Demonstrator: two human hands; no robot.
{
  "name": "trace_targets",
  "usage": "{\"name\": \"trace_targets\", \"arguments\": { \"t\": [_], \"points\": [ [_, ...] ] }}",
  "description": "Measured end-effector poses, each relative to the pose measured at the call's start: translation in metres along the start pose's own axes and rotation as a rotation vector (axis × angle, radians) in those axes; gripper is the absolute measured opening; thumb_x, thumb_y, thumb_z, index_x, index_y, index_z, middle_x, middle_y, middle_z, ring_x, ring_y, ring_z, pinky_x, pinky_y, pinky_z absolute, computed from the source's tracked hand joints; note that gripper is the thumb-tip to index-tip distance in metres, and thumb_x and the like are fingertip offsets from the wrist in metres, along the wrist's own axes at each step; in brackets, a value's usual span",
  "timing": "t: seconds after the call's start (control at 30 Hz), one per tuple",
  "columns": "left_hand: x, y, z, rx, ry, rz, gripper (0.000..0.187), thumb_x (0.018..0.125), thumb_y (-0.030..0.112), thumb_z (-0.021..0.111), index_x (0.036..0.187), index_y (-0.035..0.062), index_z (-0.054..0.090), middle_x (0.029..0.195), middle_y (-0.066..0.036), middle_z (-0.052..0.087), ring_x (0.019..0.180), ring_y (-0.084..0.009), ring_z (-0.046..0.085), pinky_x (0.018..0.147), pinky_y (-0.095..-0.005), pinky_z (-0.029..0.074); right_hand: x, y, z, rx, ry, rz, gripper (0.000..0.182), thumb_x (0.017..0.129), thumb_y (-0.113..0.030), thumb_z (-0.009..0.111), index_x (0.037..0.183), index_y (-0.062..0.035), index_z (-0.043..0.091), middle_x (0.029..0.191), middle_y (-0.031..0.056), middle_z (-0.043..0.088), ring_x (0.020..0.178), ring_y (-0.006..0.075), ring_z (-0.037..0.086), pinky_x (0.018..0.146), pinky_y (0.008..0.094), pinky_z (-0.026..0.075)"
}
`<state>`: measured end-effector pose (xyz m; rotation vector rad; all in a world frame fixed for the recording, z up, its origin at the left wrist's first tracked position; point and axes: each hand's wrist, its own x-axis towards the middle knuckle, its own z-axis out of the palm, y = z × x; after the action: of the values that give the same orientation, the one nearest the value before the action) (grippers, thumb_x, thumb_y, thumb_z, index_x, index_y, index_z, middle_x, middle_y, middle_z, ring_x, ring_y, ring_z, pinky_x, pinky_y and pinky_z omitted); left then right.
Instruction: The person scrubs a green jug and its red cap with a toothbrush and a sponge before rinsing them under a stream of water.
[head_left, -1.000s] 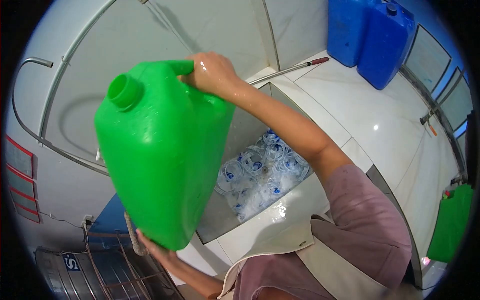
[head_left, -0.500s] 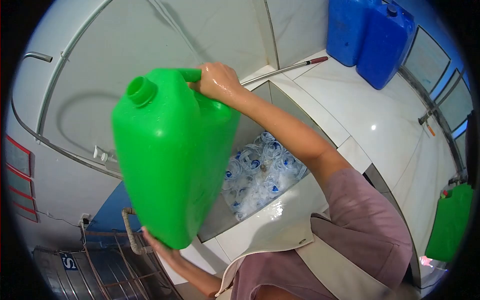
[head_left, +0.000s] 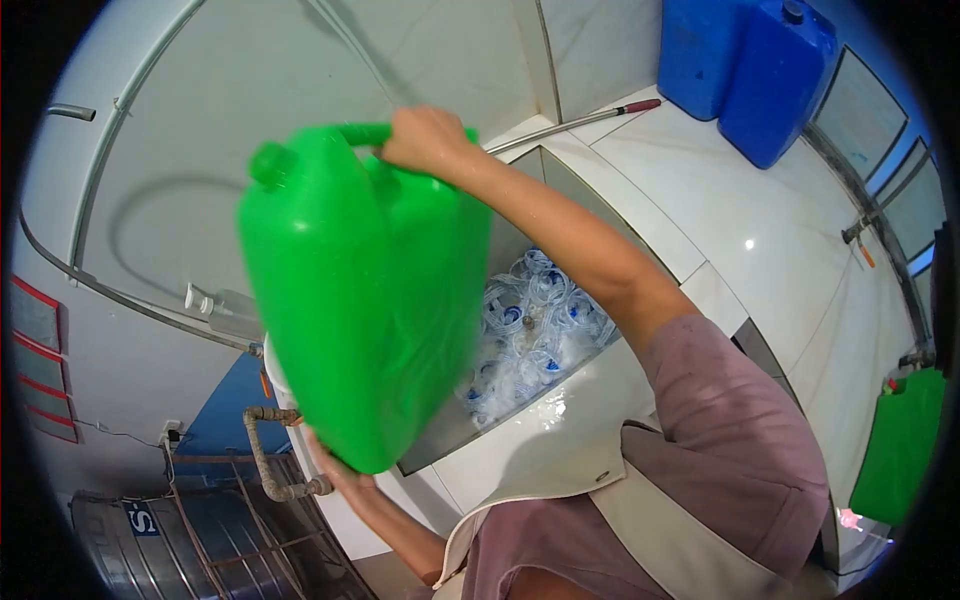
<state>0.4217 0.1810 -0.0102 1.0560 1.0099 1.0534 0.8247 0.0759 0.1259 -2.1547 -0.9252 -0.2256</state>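
Note:
A big green plastic jerrycan (head_left: 350, 300) is held up at an angle over the near-left side of a sunken basin. My right hand (head_left: 425, 138) is closed round its top handle, the wet arm reaching across the basin. Under the jerrycan's lower end, my left hand (head_left: 340, 465) supports it, with its fingers partly hidden. The uncapped neck (head_left: 272, 165) points up and to the left. Inside the basin (head_left: 445, 440) lie coiled clear plastic tubes (head_left: 550, 290) with blue parts, wet and partly covered by foamy water.
Two blue jerrycans (head_left: 775, 85) stand at the back right on white tiles. A pole with a red grip (head_left: 640, 106) lies behind the basin. A pump bottle (head_left: 225, 308), a bent pipe (head_left: 262, 450) and a metal tank (head_left: 120, 540) are at left. Another green jerrycan (head_left: 900, 450) is far right.
The green jerrycan has shifted slightly right and turned, its lower end rising and its neck opening turning away from view. Both hands have moved with it, keeping their hold.

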Motion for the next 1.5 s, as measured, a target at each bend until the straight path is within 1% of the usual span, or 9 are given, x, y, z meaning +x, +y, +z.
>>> {"name": "trace_targets", "arguments": {
  "t": [0.2, 0.37, 0.83, 1.07, 1.13, 1.27, 1.37, 1.43, 1.5],
  "points": [
    [-0.015, 0.044, 0.015, 0.15, -0.108, 0.025, 0.057, 0.084, 0.049, 0.051, 0.117, 0.0028, 0.053, 0.104, -0.013, 0.058, 0.097, -0.0238, 0.056, 0.079, -0.0362, 0.048, -0.058, 0.123, 0.087, 0.14, -0.186, 0.156, 0.048, 0.068, -0.044, 0.064, 0.096, -0.0052, 0.063, 0.092, 0.0154, 0.066, 0.087, 0.0344, 0.062, 0.074, 0.0449, 0.049],
    [-0.029, 0.111, 0.081, 0.231, -0.137, 0.364, 0.069, 0.086, 0.048, 0.047, 0.136, 0.0014, 0.035, 0.099, -0.014, 0.06, 0.09, -0.0186, 0.058, 0.076, -0.0296, 0.045, -0.105, 0.222, 0.179, 1.042, 0.009, 0.262, 0.05, 0.072, -0.042, 0.063, 0.108, -0.0077, 0.059, 0.101, 0.0177, 0.063, 0.095, 0.0341, 0.059, 0.077, 0.0424, 0.048],
    [-0.1, 0.18, 0.254, 0.575, -0.631, 1.149, 0.061, 0.088, 0.038, 0.041, 0.136, 0.0006, 0.035, 0.118, -0.023, 0.052, 0.109, -0.0284, 0.052, 0.093, -0.0366, 0.039, -0.139, 0.14, 0.18, 1.046, 0.106, 0.15, 0.046, 0.073, -0.04, 0.062, 0.108, -0.01, 0.059, 0.101, 0.0174, 0.063, 0.094, 0.0336, 0.06, 0.076, 0.0414, 0.048],
    [-0.081, 0.201, 0.221, 0.635, -0.573, 1.194, 0.06, 0.09, 0.042, 0.042, 0.136, 0.003, 0.036, 0.119, -0.024, 0.052, 0.107, -0.0279, 0.053, 0.094, -0.037, 0.039, -0.124, 0.173, 0.128, 1.027, 0.092, 0.043, 0.045, 0.073, -0.039, 0.061, 0.109, -0.0112, 0.059, 0.1, 0.0172, 0.063, 0.094, 0.0334, 0.06, 0.076, 0.0408, 0.048],
    [-0.056, 0.191, 0.181, 0.563, -0.547, 0.771, 0.06, 0.092, 0.042, 0.041, 0.136, 0.0029, 0.034, 0.122, -0.023, 0.051, 0.11, -0.0277, 0.052, 0.094, -0.0364, 0.04, -0.114, 0.207, 0.1, 1.026, 0.091, 0.013, 0.044, 0.073, -0.038, 0.061, 0.109, -0.0115, 0.059, 0.1, 0.0172, 0.063, 0.093, 0.0333, 0.06, 0.076, 0.0407, 0.048],
    [-0.007, 0.147, 0.147, 0.735, -0.413, 0.686, 0.052, 0.093, 0.031, 0.046, 0.135, 0.0035, 0.035, 0.124, -0.023, 0.049, 0.114, -0.0275, 0.049, 0.093, -0.0354, 0.04, -0.104, 0.222, 0.06, 1.005, 0.108, -0.043, 0.044, 0.073, -0.038, 0.061, 0.109, -0.012, 0.06, 0.1, 0.0171, 0.063, 0.093, 0.0332, 0.06, 0.076, 0.0404, 0.048],
    [0.006, 0.105, 0.169, 0.748, -0.541, 0.614, 0.045, 0.09, 0.023, 0.054, 0.127, -0.0009, 0.045, 0.119, -0.021, 0.054, 0.112, -0.026, 0.052, 0.094, -0.0327, 0.039, -0.095, 0.157, 0.041, -0.005, 0.24, 0.077, 0.038, 0.074, -0.032, 0.059, 0.108, -0.0169, 0.061, 0.092, 0.0147, 0.064, 0.086, 0.029, 0.062, 0.07, 0.0391, 0.049],
    [-0.005, 0.076, 0.205, 1.038, -0.648, 0.526, 0.054, 0.086, 0.034, 0.057, 0.124, -0.0023, 0.048, 0.121, -0.023, 0.053, 0.11, -0.0279, 0.054, 0.092, -0.033, 0.04, -0.1, 0.103, 0.035, -0.075, -0.078, -0.004, 0.048, 0.072, -0.028, 0.063, 0.116, -0.011, 0.056, 0.091, 0.0116, 0.062, 0.086, 0.0315, 0.06, 0.074, 0.0398, 0.047],
    [-0.008, 0.032, 0.228, 1.108, -0.843, 0.486, 0.058, 0.081, 0.035, 0.06, 0.121, -0.0038, 0.048, 0.113, -0.024, 0.057, 0.096, -0.0354, 0.059, 0.084, -0.0399, 0.045, -0.11, 0.093, 0.065, -0.18, -0.051, -0.257, 0.049, 0.071, -0.026, 0.063, 0.116, -0.009, 0.056, 0.084, 0.0116, 0.06, 0.081, 0.03, 0.06, 0.069, 0.0401, 0.047]
  ]
}}
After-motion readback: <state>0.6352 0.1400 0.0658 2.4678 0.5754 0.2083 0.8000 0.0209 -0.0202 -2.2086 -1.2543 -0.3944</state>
